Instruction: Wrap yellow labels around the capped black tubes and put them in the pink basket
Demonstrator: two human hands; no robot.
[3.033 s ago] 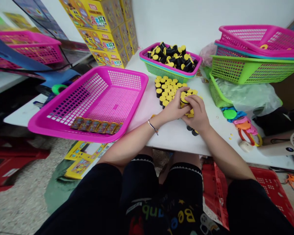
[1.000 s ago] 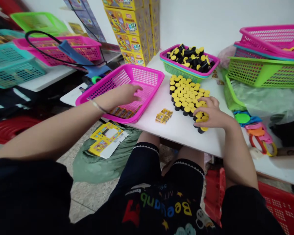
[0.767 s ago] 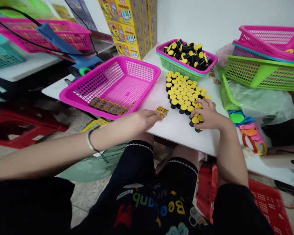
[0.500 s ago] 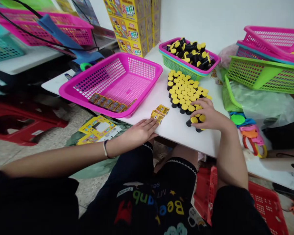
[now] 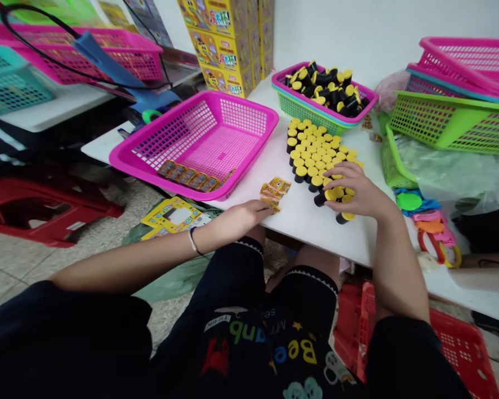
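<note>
My left hand (image 5: 243, 219) is at the table's front edge. Its fingers are close together, and the tips are on a small yellow printed packet (image 5: 271, 204). Another such packet (image 5: 280, 184) lies just beyond, overlapping it. My right hand (image 5: 360, 191) curls around several small black canisters with yellow caps at the near end of the group; its palm hides some. One canister (image 5: 345, 218) stands at the near side of this hand, and another (image 5: 320, 198) tilts by the fingers. The other canisters (image 5: 311, 149) stand upright, packed together behind.
A pink basket (image 5: 249, 166) with a row of packets inside stands left. Behind the canisters, stacked baskets (image 5: 332, 126) hold more, lying loose. Yellow boxes (image 5: 227, 61) are piled against the wall. Green and pink baskets (image 5: 449, 119) stand right. A red stool (image 5: 50, 205) is at left.
My left fingers have drawn back slightly and bent, showing more of the near packet. Around the near canisters, my right hand has shifted slightly, and one canister shows more. The view has shifted a little.
</note>
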